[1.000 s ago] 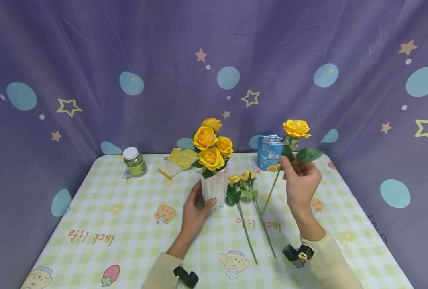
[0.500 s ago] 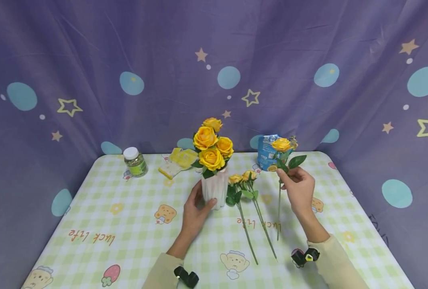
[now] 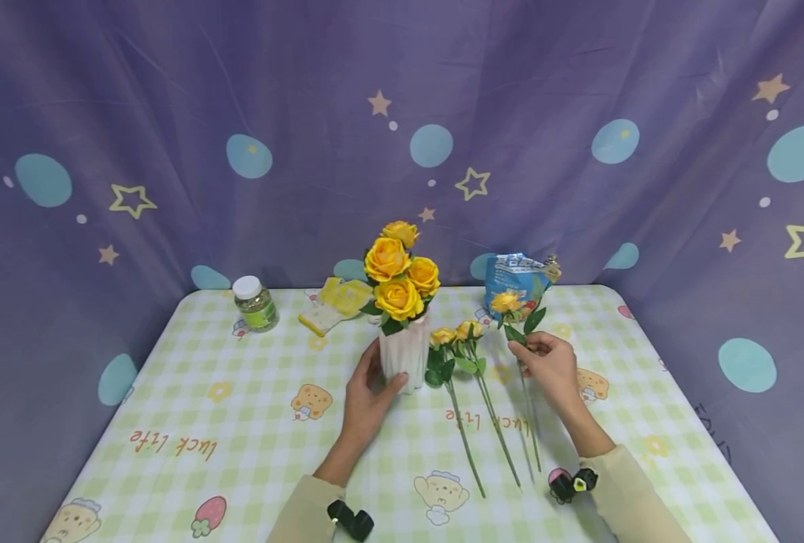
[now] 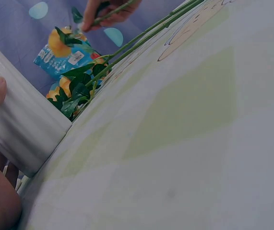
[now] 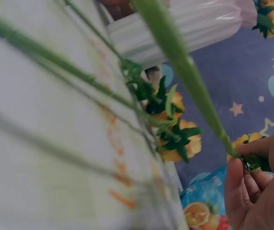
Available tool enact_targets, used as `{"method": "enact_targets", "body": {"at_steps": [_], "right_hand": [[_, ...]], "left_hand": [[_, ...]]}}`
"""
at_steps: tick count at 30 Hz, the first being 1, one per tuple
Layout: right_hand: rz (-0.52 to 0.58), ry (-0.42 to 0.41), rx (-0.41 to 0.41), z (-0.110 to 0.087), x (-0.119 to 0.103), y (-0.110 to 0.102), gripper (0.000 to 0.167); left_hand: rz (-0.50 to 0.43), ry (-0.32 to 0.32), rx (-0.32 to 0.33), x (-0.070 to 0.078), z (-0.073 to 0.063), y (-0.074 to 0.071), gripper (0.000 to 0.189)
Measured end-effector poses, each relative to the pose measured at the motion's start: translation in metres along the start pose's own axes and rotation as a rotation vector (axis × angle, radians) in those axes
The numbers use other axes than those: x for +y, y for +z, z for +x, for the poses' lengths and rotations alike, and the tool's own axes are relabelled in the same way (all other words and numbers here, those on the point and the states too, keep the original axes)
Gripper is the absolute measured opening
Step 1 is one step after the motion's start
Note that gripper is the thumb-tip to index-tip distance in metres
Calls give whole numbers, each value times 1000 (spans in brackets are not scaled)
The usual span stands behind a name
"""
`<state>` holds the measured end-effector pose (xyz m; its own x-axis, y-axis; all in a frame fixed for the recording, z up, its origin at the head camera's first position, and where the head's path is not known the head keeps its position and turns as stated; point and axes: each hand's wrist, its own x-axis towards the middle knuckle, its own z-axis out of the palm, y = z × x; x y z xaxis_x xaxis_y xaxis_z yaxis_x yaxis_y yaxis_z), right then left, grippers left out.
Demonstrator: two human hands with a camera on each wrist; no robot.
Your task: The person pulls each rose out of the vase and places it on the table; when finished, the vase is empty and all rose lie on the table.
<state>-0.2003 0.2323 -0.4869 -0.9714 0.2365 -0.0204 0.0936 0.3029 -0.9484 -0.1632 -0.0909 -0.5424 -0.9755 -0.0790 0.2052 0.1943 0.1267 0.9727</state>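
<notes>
My left hand [image 3: 369, 396] grips a white ribbed vase [image 3: 403, 357], its thumb across the front. Several yellow artificial roses [image 3: 397, 270] with green leaves stand in that vase. My right hand [image 3: 553, 369] pinches the stem of a single yellow rose [image 3: 507, 303] just below its leaves, with the stem slanting down over the tablecloth. Thumb and fingertips close round this green stem [image 5: 194, 86] in the right wrist view. Between the hands, two more yellow roses [image 3: 468, 329] lie side by side on the cloth, their stems pointing toward me.
Behind the right hand stands a blue pouch [image 3: 507, 273], with a small jar-like thing [image 3: 551, 269] beside it. At the back left are a white-lidded jar [image 3: 256, 305] and a yellow-and-white packet [image 3: 334, 303]. A checked tablecloth [image 3: 253, 467] covers the table; a purple curtain [image 3: 320, 90] hangs behind.
My right hand has come down and slightly left with its rose, whose head has dropped from above the pouch to in front of it. The left hand and vase have stayed put.
</notes>
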Motion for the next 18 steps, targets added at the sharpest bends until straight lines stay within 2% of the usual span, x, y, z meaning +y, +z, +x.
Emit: {"method": "enact_targets", "body": {"at_steps": [11,18], "right_hand": [[-110,32,-67,2,22,9,28],[-167,47,-65,1,29,13,30]], "left_hand": [[5,-1,5,-1,1,0,82],[9,-9,1,0,1,0,83]]}}
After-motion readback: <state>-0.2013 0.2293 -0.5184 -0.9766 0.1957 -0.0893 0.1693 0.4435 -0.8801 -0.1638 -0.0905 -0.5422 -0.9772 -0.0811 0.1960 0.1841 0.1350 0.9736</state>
